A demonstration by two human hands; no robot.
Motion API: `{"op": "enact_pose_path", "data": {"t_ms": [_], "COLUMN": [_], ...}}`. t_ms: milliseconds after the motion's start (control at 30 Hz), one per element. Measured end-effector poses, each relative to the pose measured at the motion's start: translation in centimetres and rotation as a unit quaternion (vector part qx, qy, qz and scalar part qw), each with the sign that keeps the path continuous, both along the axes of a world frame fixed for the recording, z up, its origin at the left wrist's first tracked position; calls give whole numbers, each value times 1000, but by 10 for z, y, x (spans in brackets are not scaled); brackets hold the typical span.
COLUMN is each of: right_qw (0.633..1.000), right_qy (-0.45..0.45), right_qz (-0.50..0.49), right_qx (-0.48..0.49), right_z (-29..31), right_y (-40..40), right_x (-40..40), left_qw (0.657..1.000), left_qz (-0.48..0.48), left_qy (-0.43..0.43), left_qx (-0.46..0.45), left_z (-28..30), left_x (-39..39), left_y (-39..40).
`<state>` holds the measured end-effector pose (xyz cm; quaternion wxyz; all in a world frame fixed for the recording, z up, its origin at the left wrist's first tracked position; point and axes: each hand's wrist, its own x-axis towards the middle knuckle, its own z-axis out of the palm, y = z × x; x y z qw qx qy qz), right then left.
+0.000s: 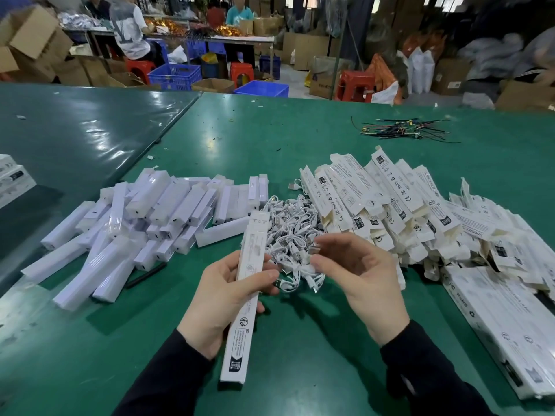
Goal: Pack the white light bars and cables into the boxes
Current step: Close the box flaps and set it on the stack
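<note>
A crowded workshop of cartons surrounds my green table [300, 139]. Near its front edge my left grip [220, 298] clasps a long box [244, 298]; my right grip [357, 274] pinches a white cable [303, 270] just beside it.

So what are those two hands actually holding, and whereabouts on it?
The left hand grips a long white box around its middle. The right hand pinches a white cable from the pile.
</note>
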<state>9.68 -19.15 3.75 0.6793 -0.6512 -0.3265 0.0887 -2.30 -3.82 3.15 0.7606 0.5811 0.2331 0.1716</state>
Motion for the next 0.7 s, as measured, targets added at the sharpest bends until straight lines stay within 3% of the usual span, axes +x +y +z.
{"op": "enact_pose_path", "data": {"t_ms": [100, 300, 533, 700], "right_qw": [995, 992, 989, 996], "right_qy": [-53, 107, -148, -37], "right_qz": [-32, -35, -1, -62], "right_qx": [-72, 53, -12, 58], "right_z": [-5, -8, -11, -12], "right_y": [5, 5, 7, 9], "right_x": [-5, 2, -8, -10], "left_qw": [1000, 1000, 999, 998], "left_qz": [-1, 26, -46, -63], "left_qy": [5, 1, 13, 11], "left_qx": [13, 16, 15, -16], "left_z": [-1, -4, -3, -1], "left_x": [1, 1, 3, 2], "left_y": [0, 2, -4, -3]}}
